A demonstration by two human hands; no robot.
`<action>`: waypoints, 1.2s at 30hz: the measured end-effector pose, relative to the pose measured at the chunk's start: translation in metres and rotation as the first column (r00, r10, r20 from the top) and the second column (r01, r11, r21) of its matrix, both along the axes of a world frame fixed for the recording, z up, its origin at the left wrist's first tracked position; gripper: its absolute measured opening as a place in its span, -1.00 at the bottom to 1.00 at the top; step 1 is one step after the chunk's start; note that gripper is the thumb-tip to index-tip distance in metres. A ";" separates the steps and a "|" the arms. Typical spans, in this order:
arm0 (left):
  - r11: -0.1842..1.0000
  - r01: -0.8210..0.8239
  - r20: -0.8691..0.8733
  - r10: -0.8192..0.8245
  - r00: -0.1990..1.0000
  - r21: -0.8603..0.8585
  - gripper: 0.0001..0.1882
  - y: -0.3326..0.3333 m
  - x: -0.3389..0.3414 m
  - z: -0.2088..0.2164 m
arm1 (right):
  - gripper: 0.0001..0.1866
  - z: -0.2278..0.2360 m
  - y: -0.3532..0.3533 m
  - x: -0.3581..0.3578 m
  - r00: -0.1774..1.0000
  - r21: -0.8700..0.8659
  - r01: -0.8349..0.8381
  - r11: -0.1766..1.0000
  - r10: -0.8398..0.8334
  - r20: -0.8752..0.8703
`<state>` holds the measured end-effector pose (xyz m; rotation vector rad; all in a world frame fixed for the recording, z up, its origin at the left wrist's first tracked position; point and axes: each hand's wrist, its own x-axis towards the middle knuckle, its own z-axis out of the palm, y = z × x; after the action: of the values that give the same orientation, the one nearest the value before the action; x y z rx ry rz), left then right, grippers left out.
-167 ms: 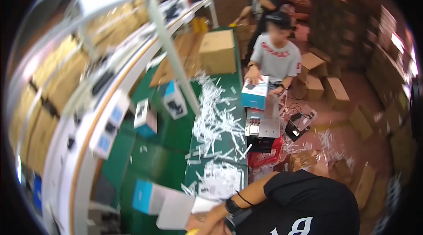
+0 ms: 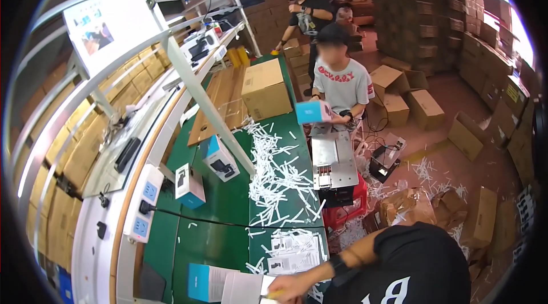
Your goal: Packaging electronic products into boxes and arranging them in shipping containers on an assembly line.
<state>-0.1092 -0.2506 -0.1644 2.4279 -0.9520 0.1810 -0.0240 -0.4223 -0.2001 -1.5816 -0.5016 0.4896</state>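
Note:
My right hand (image 2: 292, 286) reaches in at the lower edge, with a dark band on the wrist. Its fingers are closed on a small yellow thing (image 2: 275, 294), mostly covered and too blurred to name. Just left of them lies a white-and-blue carton (image 2: 206, 283), a pale flap extending toward the hand. Printed paper sheets (image 2: 294, 254) lie beyond the hand, with white paper strips (image 2: 274, 170) heaped farther up the green table (image 2: 220, 244). My left hand is out of view.
A power strip (image 2: 142, 204) on the shelf edge feeds a black cable (image 2: 228, 223) across the table. Two small cartons (image 2: 189, 186) stand near a white post (image 2: 200, 90). Across a metal plate (image 2: 335, 158), a seated co-worker (image 2: 342, 78) holds another carton (image 2: 313, 112).
The view has shifted and become sharper. My right hand stays beside the carton. The seated co-worker has raised and tilted their carton, so its blue side shows more.

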 end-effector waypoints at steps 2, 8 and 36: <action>0.992 0.104 0.056 -0.100 0.993 -0.067 -0.65 0.014 0.024 -0.001 | -0.72 0.002 -0.027 -0.013 0.981 0.181 0.187 0.966 -0.175 -0.079; 0.963 0.151 0.144 -0.121 0.982 -0.221 -0.63 0.009 0.051 -0.008 | -0.55 0.062 -0.114 -0.012 0.921 -0.633 0.301 0.713 -0.046 0.386; 0.622 -0.570 -0.794 -0.145 0.590 -0.537 -0.61 0.034 0.021 -0.071 | -0.46 0.073 -0.061 -0.073 0.825 -0.348 0.337 0.875 -0.095 0.558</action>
<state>-0.0884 -0.2169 -0.2350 1.4967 -0.0374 -0.3415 -0.0971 -0.4830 -0.1270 -2.1985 -0.6364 -0.0399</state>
